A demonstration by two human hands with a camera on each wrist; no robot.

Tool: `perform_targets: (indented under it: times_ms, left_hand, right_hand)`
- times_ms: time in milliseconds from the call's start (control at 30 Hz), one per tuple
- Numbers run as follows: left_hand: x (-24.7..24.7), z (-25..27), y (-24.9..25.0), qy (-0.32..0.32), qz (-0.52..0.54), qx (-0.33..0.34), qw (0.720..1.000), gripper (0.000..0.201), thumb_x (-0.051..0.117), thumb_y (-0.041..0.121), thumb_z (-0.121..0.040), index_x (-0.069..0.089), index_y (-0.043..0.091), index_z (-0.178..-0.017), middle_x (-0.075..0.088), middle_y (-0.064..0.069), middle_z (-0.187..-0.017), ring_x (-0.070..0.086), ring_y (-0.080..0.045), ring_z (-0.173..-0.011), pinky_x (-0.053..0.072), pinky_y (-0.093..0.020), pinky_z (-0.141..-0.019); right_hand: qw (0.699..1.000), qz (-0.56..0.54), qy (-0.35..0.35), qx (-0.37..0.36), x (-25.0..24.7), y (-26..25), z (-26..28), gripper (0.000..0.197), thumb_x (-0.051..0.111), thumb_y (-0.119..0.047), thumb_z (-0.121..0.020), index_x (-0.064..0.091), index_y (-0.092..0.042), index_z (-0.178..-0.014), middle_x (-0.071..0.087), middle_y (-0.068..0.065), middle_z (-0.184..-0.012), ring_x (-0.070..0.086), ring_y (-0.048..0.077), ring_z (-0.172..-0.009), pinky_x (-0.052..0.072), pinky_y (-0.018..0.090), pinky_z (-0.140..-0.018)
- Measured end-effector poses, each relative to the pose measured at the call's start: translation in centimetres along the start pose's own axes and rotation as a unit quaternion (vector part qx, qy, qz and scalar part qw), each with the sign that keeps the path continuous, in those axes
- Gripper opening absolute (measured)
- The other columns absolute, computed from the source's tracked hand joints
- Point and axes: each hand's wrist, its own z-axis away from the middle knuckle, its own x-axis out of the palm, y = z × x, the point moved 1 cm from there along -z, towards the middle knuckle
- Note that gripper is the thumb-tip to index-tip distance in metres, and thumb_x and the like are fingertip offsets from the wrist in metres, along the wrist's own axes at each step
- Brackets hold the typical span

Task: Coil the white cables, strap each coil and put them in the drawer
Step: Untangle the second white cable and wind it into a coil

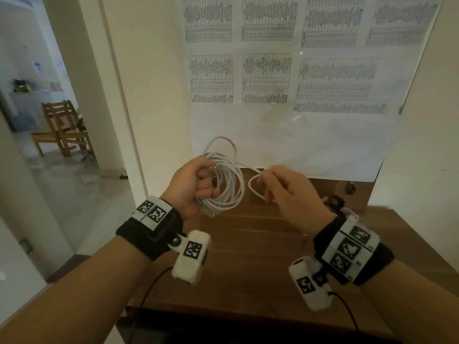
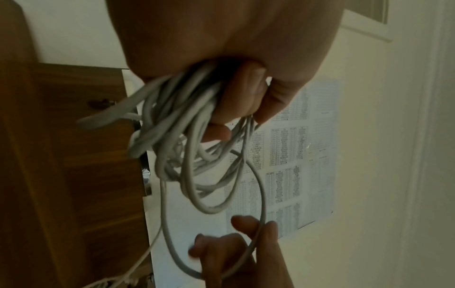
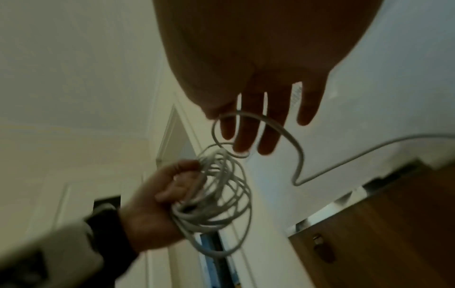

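My left hand (image 1: 205,184) grips a coil of white cable (image 1: 229,187) with several loops, held upright above the wooden table (image 1: 248,234). The left wrist view shows the coil (image 2: 187,152) bunched under the curled fingers (image 2: 246,93). To the right of the coil, my right hand (image 1: 264,188) pinches a loose loop of the same cable (image 1: 250,184). From that hand the free end (image 3: 344,157) trails off to the right toward the table. In the right wrist view the coil (image 3: 221,196) hangs from the left hand (image 3: 162,196).
A wooden panel with a small knob (image 1: 350,188) stands at the table's back right. More white cable and a black item (image 1: 335,202) lie beside my right wrist. Printed sheets (image 1: 268,78) cover the wall ahead. An open doorway with a wooden chair (image 1: 62,127) is on the left.
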Motion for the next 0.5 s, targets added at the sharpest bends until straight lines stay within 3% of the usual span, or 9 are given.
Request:
perform_targets:
  times_ms: [67,133,233,300,367,433,500]
  left_hand:
    - [-0.3,0.4,0.2,-0.024,0.022,-0.010,0.999,0.050,0.044,0.019,-0.098,0.030,0.023,-0.049,0.019,0.008,-0.037,0.018,-0.009,-0.027,0.042,-0.023,-0.047]
    - [-0.6,0.7,0.7,-0.052,0.061,-0.022,0.997,0.047,0.043,0.018,-0.091,0.032,0.022,-0.045,0.021,0.008,-0.034,0.019,-0.008,-0.025,0.042,-0.021,-0.046]
    - [-0.9,1.0,1.3,-0.112,0.152,-0.051,0.981,0.038,0.046,0.019,-0.080,0.034,0.020,-0.044,0.018,0.009,-0.035,0.015,-0.008,-0.025,0.044,-0.020,-0.042]
    - [-1.2,0.9,1.4,-0.187,0.242,-0.086,0.948,0.036,0.043,0.017,-0.083,0.035,0.020,-0.048,0.017,0.007,-0.040,0.014,-0.010,-0.030,0.048,-0.025,-0.040]
    - [-0.9,1.0,1.3,-0.253,0.302,-0.105,0.913,0.033,0.041,0.016,-0.087,0.035,0.019,-0.054,0.023,0.004,-0.043,0.021,-0.013,-0.034,0.053,-0.032,-0.048]
    - [-0.1,1.1,1.3,-0.237,0.297,-0.079,0.922,0.034,0.045,0.016,-0.084,0.036,0.019,-0.052,0.024,0.004,-0.040,0.020,-0.012,-0.033,0.053,-0.031,-0.050]
    - [1.0,1.2,1.3,-0.155,0.261,-0.029,0.952,0.038,0.047,0.017,-0.084,0.035,0.020,-0.048,0.024,0.007,-0.036,0.018,-0.010,-0.030,0.047,-0.024,-0.045]
  right_hand:
    - [0.999,0.029,0.035,-0.003,-0.2,1.4,-0.2,0.029,0.046,-0.028,-0.105,0.066,-0.012,-0.093,0.061,-0.005,-0.073,0.055,0.010,-0.067,0.044,0.031,-0.066]
    - [0.997,0.066,0.030,0.021,-0.4,3.1,-0.3,0.024,0.047,-0.030,-0.105,0.067,-0.018,-0.100,0.064,-0.007,-0.080,0.057,0.007,-0.071,0.046,0.028,-0.067]
    - [0.994,0.095,0.009,0.059,-0.5,5.0,0.0,0.016,0.048,-0.032,-0.104,0.063,-0.028,-0.104,0.061,-0.010,-0.077,0.055,0.004,-0.067,0.043,0.022,-0.065]
    - [0.993,0.101,0.000,0.065,-0.2,5.1,0.2,0.013,0.050,-0.029,-0.103,0.063,-0.029,-0.102,0.063,-0.009,-0.081,0.058,0.008,-0.072,0.047,0.024,-0.068]
    - [0.992,0.098,-0.034,0.066,0.4,4.5,0.5,0.013,0.053,-0.028,-0.102,0.065,-0.029,-0.106,0.065,-0.010,-0.090,0.060,0.006,-0.081,0.049,0.021,-0.074]
    - [0.991,0.096,-0.077,0.055,1.3,3.6,0.8,0.016,0.054,-0.030,-0.101,0.065,-0.030,-0.112,0.065,-0.014,-0.094,0.061,0.000,-0.084,0.047,0.015,-0.073]
    - [0.992,0.084,-0.092,0.035,2.1,2.6,1.2,0.017,0.055,-0.030,-0.101,0.065,-0.032,-0.114,0.064,-0.016,-0.093,0.060,-0.002,-0.083,0.047,0.011,-0.071]
